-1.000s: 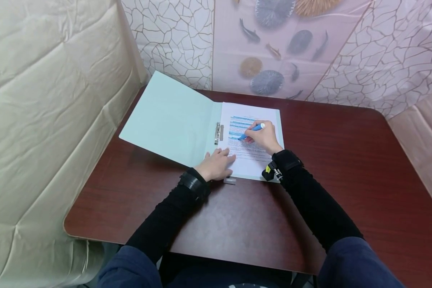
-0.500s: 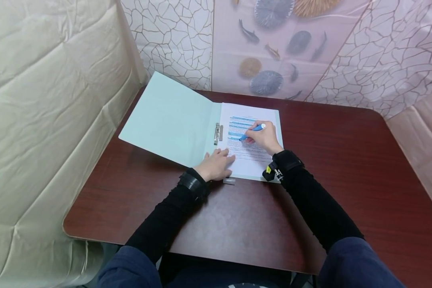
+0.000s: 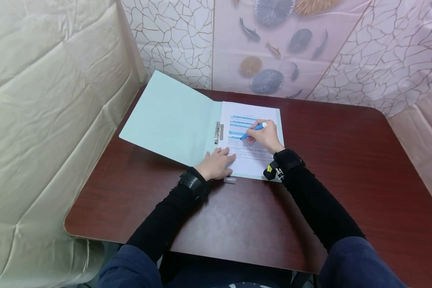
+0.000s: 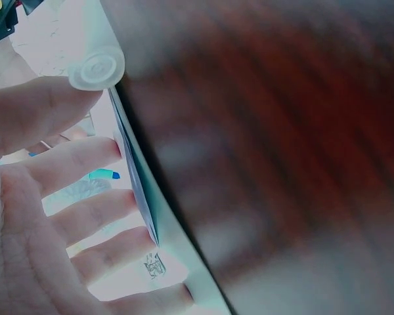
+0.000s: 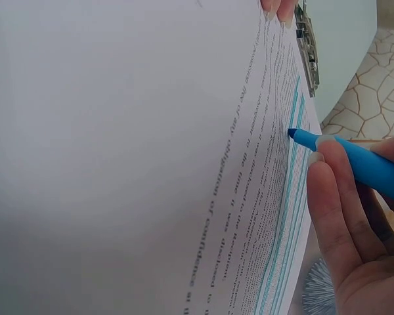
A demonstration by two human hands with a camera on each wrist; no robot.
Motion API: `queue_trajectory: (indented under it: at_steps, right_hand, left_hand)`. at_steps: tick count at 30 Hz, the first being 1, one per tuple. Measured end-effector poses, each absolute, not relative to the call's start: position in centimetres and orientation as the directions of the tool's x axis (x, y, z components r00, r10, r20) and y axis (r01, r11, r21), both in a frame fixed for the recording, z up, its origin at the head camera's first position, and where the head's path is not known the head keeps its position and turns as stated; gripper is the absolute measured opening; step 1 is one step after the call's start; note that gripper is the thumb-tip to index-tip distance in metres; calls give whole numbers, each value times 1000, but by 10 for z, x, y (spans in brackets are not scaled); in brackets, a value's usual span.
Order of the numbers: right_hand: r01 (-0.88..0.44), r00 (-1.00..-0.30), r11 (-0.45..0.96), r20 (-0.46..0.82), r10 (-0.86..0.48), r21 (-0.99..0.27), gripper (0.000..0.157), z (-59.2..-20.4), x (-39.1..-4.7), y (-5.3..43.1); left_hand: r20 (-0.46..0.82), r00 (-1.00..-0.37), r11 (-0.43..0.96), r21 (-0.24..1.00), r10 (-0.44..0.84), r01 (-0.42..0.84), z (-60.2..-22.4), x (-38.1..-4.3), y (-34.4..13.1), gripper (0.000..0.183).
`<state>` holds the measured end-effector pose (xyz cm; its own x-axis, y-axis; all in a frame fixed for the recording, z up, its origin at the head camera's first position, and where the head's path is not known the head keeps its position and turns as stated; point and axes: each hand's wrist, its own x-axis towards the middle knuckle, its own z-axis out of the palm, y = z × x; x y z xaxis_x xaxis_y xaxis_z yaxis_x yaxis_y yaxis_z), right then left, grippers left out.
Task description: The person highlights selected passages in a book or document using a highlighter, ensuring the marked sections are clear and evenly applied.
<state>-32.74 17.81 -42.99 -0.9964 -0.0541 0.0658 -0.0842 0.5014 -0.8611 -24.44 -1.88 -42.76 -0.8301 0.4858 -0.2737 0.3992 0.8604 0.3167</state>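
Note:
My right hand [image 3: 265, 135] pinches a blue marker [image 5: 364, 164], its dark tip at a printed line on the white paper [image 3: 250, 168]. Several lines above are coloured blue. The paper lies in the right half of an opened pale green folder [image 3: 176, 116]. My left hand [image 3: 216, 164] rests with spread fingers on the lower left of the paper, near the folder's spine. Just below its thumb, a clear cap [image 3: 230, 181] lies on the table by the folder's lower edge; it looks large in the left wrist view [image 4: 97, 65].
A metal clip [image 3: 217, 133] is fixed along the folder's spine. The folder's left cover slopes out over the dark red-brown table [image 3: 345, 160]. Patterned wall covering [image 3: 266, 52] stands behind the table, and a cream cloth [image 3: 57, 120] hangs at the left.
The marker tip has shifted slightly right along the line with my right hand. My left hand and the folder stay in place.

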Motion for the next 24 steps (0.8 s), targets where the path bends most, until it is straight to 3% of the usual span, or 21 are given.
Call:
queue_trajectory:
  at_steps: [24]
  right_hand:
    - [-89,-996,491,71,-54,-867,9,-430,-327,180]
  left_hand:
    - [-275,-832,863,313,482,397,-427,-245,-18,57]
